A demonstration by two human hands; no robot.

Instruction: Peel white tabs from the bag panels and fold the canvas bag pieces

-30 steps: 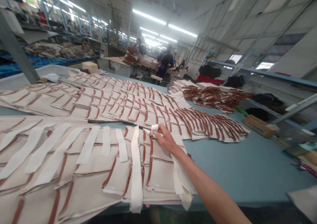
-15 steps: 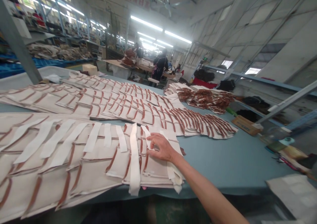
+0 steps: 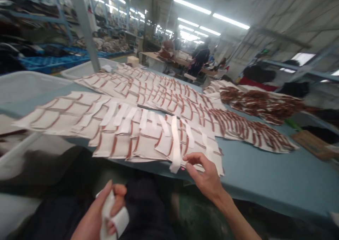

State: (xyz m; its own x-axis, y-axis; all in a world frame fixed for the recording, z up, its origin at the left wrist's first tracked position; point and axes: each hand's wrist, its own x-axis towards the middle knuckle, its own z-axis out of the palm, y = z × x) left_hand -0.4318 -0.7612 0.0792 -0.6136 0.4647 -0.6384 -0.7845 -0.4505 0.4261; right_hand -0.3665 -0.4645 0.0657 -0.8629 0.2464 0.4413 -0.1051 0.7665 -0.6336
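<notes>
My left hand [image 3: 102, 213] is low in front of the table, its fingers wrapped round a folded white fabric strip [image 3: 121, 220]. Over the near edge of the table, my right hand [image 3: 205, 174] has its thumb and index finger curved and apart. Their tips are close to the lower end of a long white strip [image 3: 175, 144] that hangs past the edge of the cream fabric pieces [image 3: 150, 146]. These pieces have brown edging and lie overlapped in rows. Several shorter white strips [image 3: 129, 121] lie across them, one [image 3: 188, 133] just above my right hand.
More overlapped cream pieces [image 3: 182, 107] run along the blue-green table [image 3: 267, 169] behind. A brown-and-cream heap [image 3: 254, 100] stands at the back right, near a cardboard box [image 3: 312, 144]. White bins [image 3: 31, 88] and a metal post [image 3: 84, 31] are left. A person [image 3: 200, 58] stands farther back.
The view has swung left. My right hand has left the short strip and come down toward the near edge. My left hand has come into view with a folded strip. The loose strips at the near-right corner are gone.
</notes>
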